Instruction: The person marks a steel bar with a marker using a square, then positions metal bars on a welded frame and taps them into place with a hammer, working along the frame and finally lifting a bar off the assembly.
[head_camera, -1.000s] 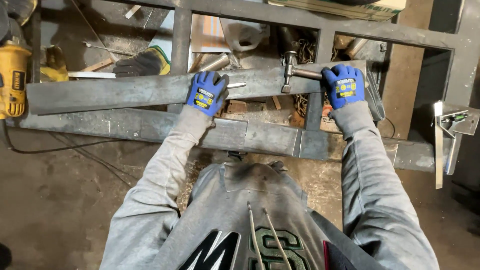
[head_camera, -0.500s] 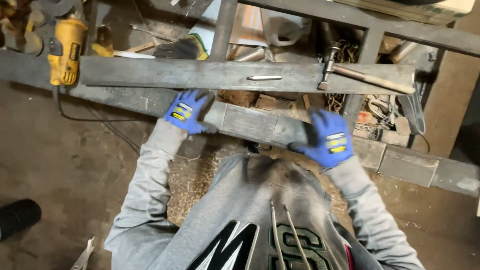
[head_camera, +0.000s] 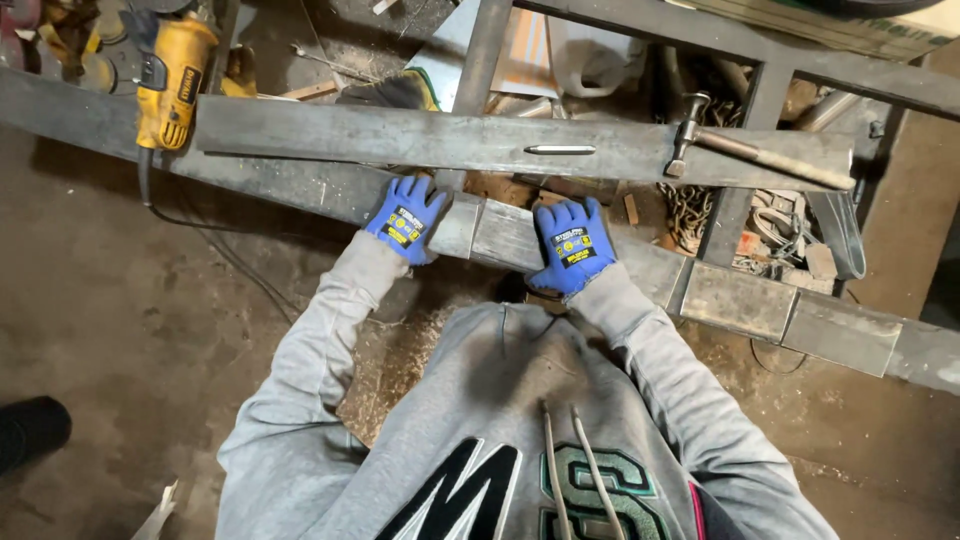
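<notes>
— Where are the hands?

— Both on the near steel beam (head_camera: 500, 235) of the frame. The left hand (head_camera: 405, 218) lies flat on its top face, fingers spread and open, clasping nothing. The right hand (head_camera: 570, 248) sits just beside it, fingers together, curled over the beam's near edge.

— And the beam itself?

— It runs along the frame's near edge, slanting down to the right. A flat bar (head_camera: 420, 135) lies across the frame beyond it.

— What's on that bar?

— A hammer (head_camera: 750, 150) at its right end, a marker (head_camera: 560, 150) near the middle, and a yellow grinder (head_camera: 172, 80) at its left end.
</notes>
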